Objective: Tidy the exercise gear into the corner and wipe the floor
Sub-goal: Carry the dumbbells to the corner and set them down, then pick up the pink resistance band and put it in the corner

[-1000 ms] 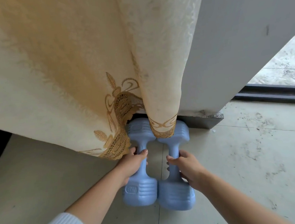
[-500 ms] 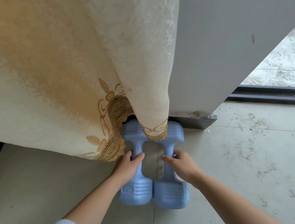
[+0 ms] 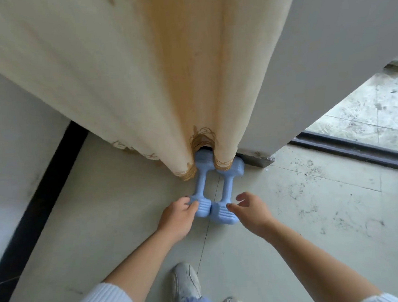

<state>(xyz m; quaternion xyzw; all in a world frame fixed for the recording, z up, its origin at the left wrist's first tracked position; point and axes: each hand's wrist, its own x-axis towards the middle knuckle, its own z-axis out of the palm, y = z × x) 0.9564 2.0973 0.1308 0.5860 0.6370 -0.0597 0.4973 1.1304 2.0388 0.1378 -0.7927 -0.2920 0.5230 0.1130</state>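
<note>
Between left grip [image 3: 177, 218] and right grip [image 3: 250, 212], near ends of two blue dumbbells [image 3: 202, 186]

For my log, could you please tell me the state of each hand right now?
Left hand: touching the left dumbbell; grip cannot be told.
Right hand: open, holding nothing.

Two light-blue dumbbells with ribbed heads were laid flat on the floor [image 3: 293, 215], side by side and parallel. The near heads were set touching. The far heads were tucked at the curtain [image 3: 164, 82] hem, that of the left dumbbell [image 3: 201, 182] largely covered and that of the right dumbbell [image 3: 228, 184] partly shown. The left dumbbell's near head was pinched at its outer corner by the left hand [image 3: 177, 219].
</note>
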